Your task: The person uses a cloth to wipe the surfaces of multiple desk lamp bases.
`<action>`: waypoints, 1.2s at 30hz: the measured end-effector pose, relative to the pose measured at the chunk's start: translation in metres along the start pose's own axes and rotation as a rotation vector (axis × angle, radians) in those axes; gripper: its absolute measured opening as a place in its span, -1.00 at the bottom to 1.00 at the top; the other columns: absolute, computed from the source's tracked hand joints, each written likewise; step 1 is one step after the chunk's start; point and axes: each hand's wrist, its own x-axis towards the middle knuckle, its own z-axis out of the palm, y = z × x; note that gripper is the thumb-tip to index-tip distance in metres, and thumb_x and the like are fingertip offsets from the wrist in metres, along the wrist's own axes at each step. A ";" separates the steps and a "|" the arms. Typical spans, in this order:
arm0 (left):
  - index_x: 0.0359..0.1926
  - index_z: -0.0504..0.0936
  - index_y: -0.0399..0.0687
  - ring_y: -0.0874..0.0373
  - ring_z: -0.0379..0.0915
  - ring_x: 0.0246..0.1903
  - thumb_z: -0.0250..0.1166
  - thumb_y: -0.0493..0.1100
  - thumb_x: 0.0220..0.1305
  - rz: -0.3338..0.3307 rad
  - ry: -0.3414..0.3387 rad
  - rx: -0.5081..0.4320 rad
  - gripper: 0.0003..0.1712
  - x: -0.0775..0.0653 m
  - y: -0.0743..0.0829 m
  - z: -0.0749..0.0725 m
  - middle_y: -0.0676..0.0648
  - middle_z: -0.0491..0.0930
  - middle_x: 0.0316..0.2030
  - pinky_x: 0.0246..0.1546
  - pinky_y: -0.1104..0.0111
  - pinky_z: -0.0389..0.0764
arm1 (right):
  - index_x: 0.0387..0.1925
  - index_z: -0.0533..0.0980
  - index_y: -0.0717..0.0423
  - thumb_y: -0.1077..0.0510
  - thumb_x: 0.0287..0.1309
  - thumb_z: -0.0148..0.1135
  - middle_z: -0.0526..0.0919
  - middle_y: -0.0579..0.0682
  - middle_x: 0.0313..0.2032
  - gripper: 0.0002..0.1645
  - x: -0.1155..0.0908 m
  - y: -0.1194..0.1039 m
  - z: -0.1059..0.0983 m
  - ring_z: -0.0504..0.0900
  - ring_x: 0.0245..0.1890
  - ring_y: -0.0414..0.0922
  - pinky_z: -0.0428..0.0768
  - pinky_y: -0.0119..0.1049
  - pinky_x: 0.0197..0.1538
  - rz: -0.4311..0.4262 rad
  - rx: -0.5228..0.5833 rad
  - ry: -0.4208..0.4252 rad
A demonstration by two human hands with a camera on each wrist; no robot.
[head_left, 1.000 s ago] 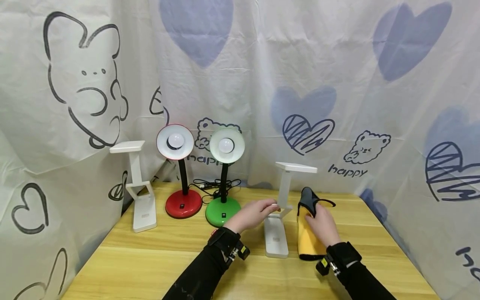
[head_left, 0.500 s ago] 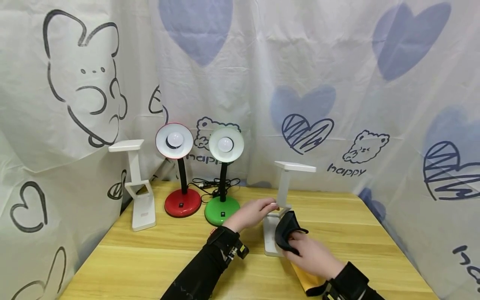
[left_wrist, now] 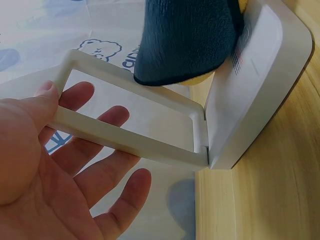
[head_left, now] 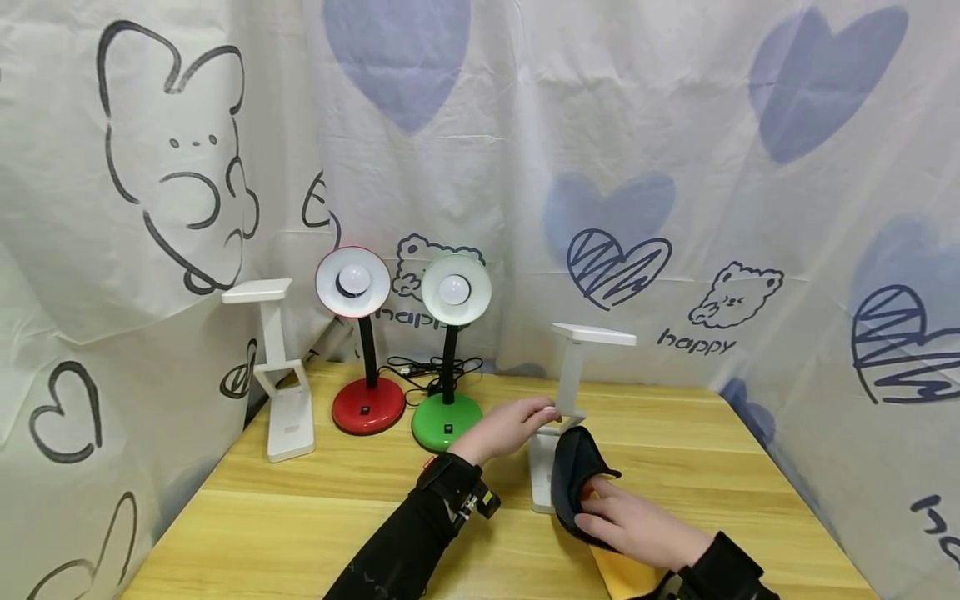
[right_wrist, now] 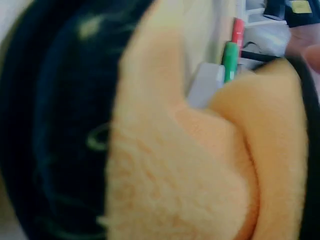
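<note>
Lamp (head_left: pixel 571 375) in loose left grip (head_left: pixel 512 429)

Shows a red lamp (head_left: pixel 367 406) left of the green lamp (head_left: pixel 433 429), dark-blue-and-yellow cloth (head_left: pixel 572 479) right of it, blue hearts (head_left: pixel 617 200) on white curtain (head_left: pixel 510 192) behind.

Head: from high up, forward and down over table (head_left: pixel 225 533) to curtain (head_left: pixel 517 167). Left wrist: close, tipped sideways, past left hand (left_wrist: pixel 55 175) along white lamp (left_wrist: pixel 260 65). Right wrist: nearly against cloth (right_wrist: pixel 155 170). All three share cloth.
</note>
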 end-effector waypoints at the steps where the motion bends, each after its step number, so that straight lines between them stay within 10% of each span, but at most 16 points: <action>1: -0.10 0.54 0.36 0.36 0.49 -0.15 -0.19 0.29 0.47 0.001 -0.001 0.000 -0.59 0.000 0.000 0.000 0.14 0.62 -0.12 -0.15 0.32 0.52 | -0.21 0.55 -0.32 -0.27 0.45 -0.23 0.38 -0.21 -0.16 -0.59 -0.001 0.001 0.000 0.43 -0.29 -0.34 0.34 -0.38 -0.25 0.000 0.001 -0.004; 17: -0.06 0.58 0.19 0.34 0.48 -0.20 -0.19 0.25 0.49 0.010 -0.005 0.015 -0.53 0.002 0.004 -0.001 0.26 0.55 -0.20 -0.20 0.35 0.51 | -0.07 0.48 -0.06 -0.17 0.09 0.37 0.58 -0.16 -0.22 -0.54 0.018 0.009 0.016 0.56 -0.46 -0.23 0.50 -0.34 -0.48 -0.120 -0.712 0.326; 36: -0.08 0.58 0.27 0.32 0.48 -0.25 -0.20 0.29 0.47 0.011 0.015 0.002 -0.53 0.001 -0.001 0.002 0.17 0.62 -0.16 -0.23 0.34 0.49 | -0.21 0.50 -0.07 -0.26 -0.09 0.46 0.58 -0.17 -0.35 -0.48 0.047 -0.016 0.026 0.52 -0.54 -0.23 0.41 -0.35 -0.59 -0.171 -0.819 0.416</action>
